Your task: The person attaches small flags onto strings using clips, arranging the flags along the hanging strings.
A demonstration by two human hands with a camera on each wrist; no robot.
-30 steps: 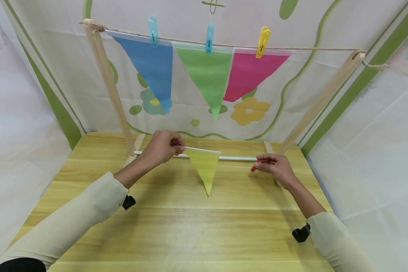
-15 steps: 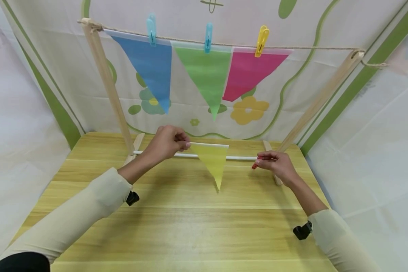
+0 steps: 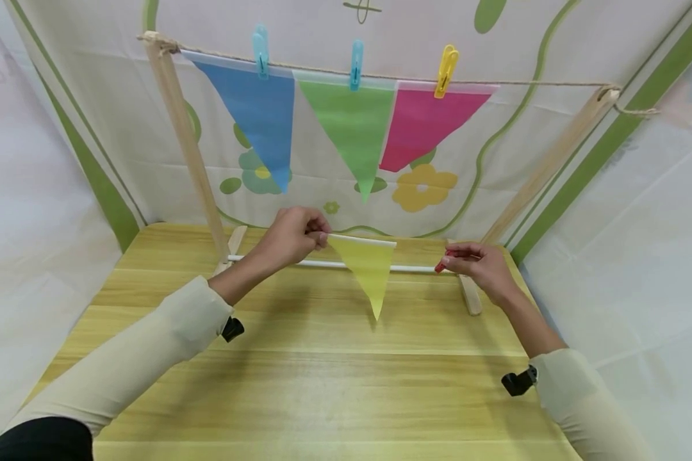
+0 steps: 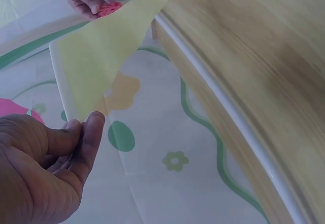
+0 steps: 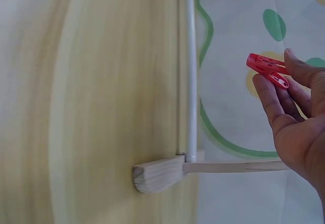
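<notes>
While left hand pinches yellow flag by its corner above bench, right hand pinches red peg.

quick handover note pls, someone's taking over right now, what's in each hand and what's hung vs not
Left hand pinches the top corner of the yellow pennant, held in the air above the table.
Right hand holds a red clothespin, not yet on anything.
Done: blue pennant, green pennant and pink pennant hang pegged on the string.
Left: the yellow pennant is not yet pegged; free string lies right of the pink one.
</notes>
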